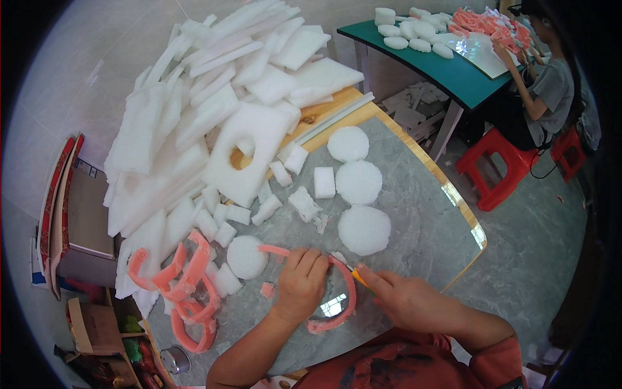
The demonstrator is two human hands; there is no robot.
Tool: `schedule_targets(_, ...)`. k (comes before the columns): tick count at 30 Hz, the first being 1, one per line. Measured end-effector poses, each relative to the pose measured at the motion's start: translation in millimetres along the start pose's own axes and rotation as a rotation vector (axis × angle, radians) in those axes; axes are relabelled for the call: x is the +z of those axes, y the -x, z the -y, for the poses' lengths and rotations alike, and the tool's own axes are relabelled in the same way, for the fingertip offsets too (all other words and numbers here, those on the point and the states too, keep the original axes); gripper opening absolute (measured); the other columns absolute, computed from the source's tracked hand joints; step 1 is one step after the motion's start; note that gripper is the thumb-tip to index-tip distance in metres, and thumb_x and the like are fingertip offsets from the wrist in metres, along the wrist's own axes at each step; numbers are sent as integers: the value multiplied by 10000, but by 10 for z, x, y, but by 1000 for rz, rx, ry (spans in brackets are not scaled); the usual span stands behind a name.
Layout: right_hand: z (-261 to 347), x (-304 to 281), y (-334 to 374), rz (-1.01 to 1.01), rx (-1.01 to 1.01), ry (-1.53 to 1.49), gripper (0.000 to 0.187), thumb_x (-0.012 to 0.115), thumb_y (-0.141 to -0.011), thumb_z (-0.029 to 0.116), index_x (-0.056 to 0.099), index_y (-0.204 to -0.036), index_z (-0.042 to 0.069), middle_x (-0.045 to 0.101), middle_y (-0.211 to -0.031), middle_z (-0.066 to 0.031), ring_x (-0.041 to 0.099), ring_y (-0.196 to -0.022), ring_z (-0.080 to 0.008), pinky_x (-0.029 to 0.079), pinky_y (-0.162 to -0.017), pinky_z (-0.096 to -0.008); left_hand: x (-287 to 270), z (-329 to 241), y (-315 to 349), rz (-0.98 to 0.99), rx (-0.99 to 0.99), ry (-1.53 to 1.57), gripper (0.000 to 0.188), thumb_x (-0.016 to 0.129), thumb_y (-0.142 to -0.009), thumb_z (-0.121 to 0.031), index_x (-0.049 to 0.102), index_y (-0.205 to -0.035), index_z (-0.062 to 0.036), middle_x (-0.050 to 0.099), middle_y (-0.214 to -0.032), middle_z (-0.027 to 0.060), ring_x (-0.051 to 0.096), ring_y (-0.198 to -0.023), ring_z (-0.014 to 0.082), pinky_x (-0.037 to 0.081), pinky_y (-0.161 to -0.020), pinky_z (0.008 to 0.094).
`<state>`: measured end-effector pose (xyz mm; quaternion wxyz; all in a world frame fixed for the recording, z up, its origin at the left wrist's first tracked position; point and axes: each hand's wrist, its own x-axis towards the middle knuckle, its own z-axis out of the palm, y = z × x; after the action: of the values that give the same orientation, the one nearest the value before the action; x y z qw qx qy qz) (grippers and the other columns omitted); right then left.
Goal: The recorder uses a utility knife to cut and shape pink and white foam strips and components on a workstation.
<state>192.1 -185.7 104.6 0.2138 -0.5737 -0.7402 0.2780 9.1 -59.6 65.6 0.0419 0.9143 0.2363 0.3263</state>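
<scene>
One pink foam strip [352, 295], one yellow-handled cutter [360, 279]

On the grey tabletop [418, 214], the left hand [302, 282] is closed over the curved strip; the right hand [408, 303] grips the cutter close beside it. Three white foam discs [359, 182] lie in a row beyond.

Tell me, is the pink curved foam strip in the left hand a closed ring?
Open: the pink curved foam strip shows two separated ends, one left of the left hand.
</scene>
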Motion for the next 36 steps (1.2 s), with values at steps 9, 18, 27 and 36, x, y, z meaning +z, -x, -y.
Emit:
schedule_targets(9, -45, 41, 22, -44, -25, 26, 671, 543, -740, 6, 320, -1370, -52, 572, -972, -204, 632, -669, -343, 517, -554, -396, 17, -1, 1, -6, 64, 29, 263, 709, -595, -7, 612, -837, -42, 586, -859, 85, 559, -788, 280, 470, -653, 359)
schedule_targets(18, -6, 68, 77, -40, -6, 67, 634, 519, -771, 29, 329, -1372, -40, 558, -925, -208, 627, -617, -329, 518, -533, -363, 17, 8, 3, -19, 81, 0, 224, 660, -606, -31, 632, -826, -60, 609, -861, 29, 569, -744, 210, 480, -592, 297)
schedule_targets(27, 36, -48, 143, -8, 0, 53, 640, 529, -751, 17, 343, -1360, -48, 552, -952, -230, 631, -608, -330, 523, -530, -378, 34, 32, 24, -42, 75, 15, 204, 673, -635, -25, 628, -833, -41, 611, -850, 60, 587, -730, 231, 486, -594, 314)
schedule_targets(36, 19, -59, 122, 14, 3, 63, 625, 520, -753, 15, 349, -1349, -63, 558, -960, -242, 640, -617, -344, 533, -537, -378, 4, -58, 31, 15, -38, 3, 274, 723, -618, 23, 603, -863, -5, 555, -831, 116, 545, -739, 286, 452, -635, 368)
